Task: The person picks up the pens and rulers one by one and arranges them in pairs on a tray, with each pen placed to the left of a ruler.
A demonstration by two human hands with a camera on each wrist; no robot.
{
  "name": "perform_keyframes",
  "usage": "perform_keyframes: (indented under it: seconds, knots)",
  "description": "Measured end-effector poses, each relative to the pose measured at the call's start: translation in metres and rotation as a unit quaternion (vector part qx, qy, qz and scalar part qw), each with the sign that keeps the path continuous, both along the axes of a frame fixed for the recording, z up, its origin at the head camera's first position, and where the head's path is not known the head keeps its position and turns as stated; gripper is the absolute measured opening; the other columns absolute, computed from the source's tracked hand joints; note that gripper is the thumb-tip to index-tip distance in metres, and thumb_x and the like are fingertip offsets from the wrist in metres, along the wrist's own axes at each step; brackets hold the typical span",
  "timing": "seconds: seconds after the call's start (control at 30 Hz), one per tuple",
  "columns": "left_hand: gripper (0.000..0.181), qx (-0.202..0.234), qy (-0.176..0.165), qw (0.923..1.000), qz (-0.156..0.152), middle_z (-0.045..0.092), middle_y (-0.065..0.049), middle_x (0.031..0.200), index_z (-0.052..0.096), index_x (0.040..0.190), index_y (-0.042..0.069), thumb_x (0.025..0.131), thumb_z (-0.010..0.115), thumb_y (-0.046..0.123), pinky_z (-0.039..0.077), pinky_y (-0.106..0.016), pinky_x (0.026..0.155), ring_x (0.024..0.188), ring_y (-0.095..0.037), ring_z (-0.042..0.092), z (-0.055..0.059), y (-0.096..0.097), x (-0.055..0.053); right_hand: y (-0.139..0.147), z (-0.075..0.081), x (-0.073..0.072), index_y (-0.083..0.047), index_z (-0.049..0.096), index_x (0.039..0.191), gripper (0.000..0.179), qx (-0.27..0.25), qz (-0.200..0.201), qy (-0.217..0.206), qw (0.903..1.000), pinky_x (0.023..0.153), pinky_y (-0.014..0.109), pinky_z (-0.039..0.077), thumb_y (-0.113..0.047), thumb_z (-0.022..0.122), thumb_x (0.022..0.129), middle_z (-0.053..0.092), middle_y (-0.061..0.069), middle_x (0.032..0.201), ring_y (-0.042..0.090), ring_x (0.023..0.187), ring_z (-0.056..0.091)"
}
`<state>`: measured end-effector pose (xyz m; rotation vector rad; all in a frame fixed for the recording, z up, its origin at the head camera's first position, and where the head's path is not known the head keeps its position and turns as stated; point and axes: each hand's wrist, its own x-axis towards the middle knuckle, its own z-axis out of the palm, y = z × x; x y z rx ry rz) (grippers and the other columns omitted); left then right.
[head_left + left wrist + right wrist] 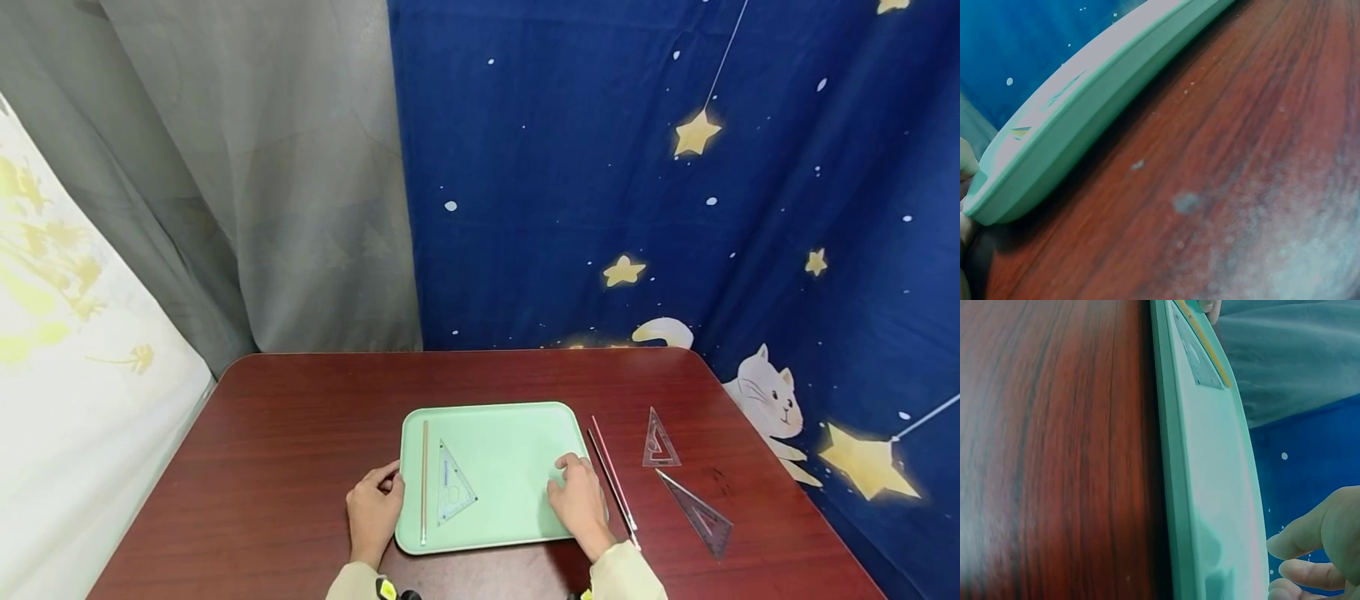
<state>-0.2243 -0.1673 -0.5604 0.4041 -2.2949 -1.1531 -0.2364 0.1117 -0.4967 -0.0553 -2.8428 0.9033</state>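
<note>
A pale green tray (pixel 517 475) lies on the table, holding a thin yellow-brown pencil (pixel 424 483) and a clear set square (pixel 453 487) in its left part. My left hand (pixel 375 508) pinches the tray's left rim, with the thumb above and fingers lower down, as the left wrist view shows. Over the tray's right part is my right hand (pixel 579 500), its fingers loosely bent and spread with nothing between them. The right wrist view shows those fingers (pixel 1300 537) near the tray's edge; whether they touch it I cannot tell.
Just right of the tray lie a red pencil (pixel 611 467) and a dark pencil (pixel 609 475), side by side. Farther right are a clear set square (pixel 654 446) and a longer, darker one (pixel 693 508). Grey and blue curtains (pixel 540 167) hang behind the brown table (pixel 300 433).
</note>
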Motion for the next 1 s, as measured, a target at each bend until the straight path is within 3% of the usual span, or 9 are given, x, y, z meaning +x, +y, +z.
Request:
perform_keyframes:
  seconds: [0.47,0.77,1.0]
  knots:
    - [0.019,-0.007,0.007,0.9999,0.003,0.064,0.003,0.069,0.075,0.092,0.01,0.075,0.065,0.005,0.043,-0.024,0.056,0.058,-0.004,0.053,0.005,0.001,0.0,0.022,-0.003,0.002,-0.002,0.061,0.092,0.022,0.015,-0.01,0.028,0.9994,0.06,0.037,0.042,-0.006,0.066,0.071,0.054,0.01,0.08,0.023,0.07,0.054]
    - [0.02,-0.003,0.008,1.0,0.004,0.062,0.004,0.065,0.075,0.091,0.01,0.075,0.065,0.003,0.042,-0.023,0.054,0.056,-0.002,0.05,0.004,0.002,0.001,0.038,-0.004,0.006,-0.004,0.061,0.098,0.024,0.017,-0.033,-0.015,0.9992,0.062,0.044,0.045,-0.009,0.063,0.075,0.056,0.01,0.087,0.028,0.077,0.058]
    - [0.02,-0.005,0.006,1.0,0.004,0.063,0.003,0.068,0.074,0.092,0.009,0.075,0.065,0.003,0.043,-0.022,0.055,0.057,-0.003,0.051,0.004,0.001,0.001,0.049,-0.003,0.008,-0.004,0.06,0.096,0.021,0.017,-0.048,-0.013,0.9986,0.063,0.044,0.044,-0.009,0.061,0.075,0.056,0.009,0.086,0.027,0.078,0.057]
